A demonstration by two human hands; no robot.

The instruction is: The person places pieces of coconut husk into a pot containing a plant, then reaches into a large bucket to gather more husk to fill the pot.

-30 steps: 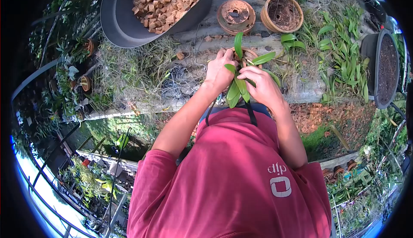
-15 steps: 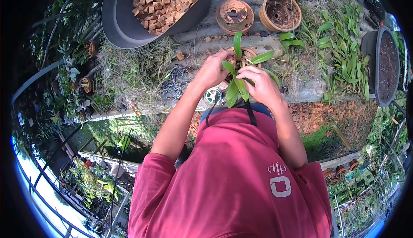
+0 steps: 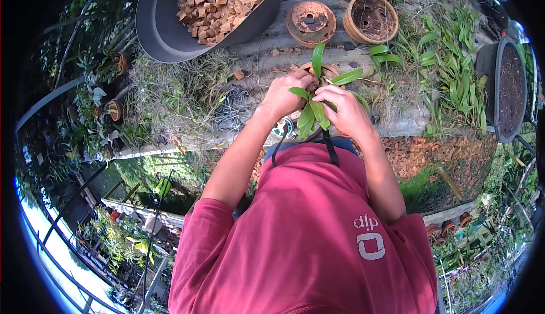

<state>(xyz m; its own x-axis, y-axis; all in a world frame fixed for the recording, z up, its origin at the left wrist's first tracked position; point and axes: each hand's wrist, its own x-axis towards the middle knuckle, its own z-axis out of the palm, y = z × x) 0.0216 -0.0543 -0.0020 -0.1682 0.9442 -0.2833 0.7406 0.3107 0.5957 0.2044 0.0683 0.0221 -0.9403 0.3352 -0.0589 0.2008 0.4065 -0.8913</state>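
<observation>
A plant with long green leaves (image 3: 316,110) stands in a round clay pot (image 3: 328,70), close in front of my body. My left hand (image 3: 288,91) is at the pot's left side, its fingers bent in at the plant's base; what they grip, if anything, is hidden. On the right, my right hand (image 3: 342,107) has thumb and fingers closed on the plant among its leaves. A green and white spool (image 3: 283,128) lies just below my left hand, partly covered.
A large grey tub (image 3: 162,27) of brown chunks (image 3: 218,2) is at the upper left. Two clay pots (image 3: 311,22) (image 3: 372,19) stand beyond the plant. Leafy plants (image 3: 454,70) lie to the right, beside a dark oval planter (image 3: 509,90).
My left hand has shifted slightly right and in toward the plant's base. The upper leaves have moved a little to the right.
</observation>
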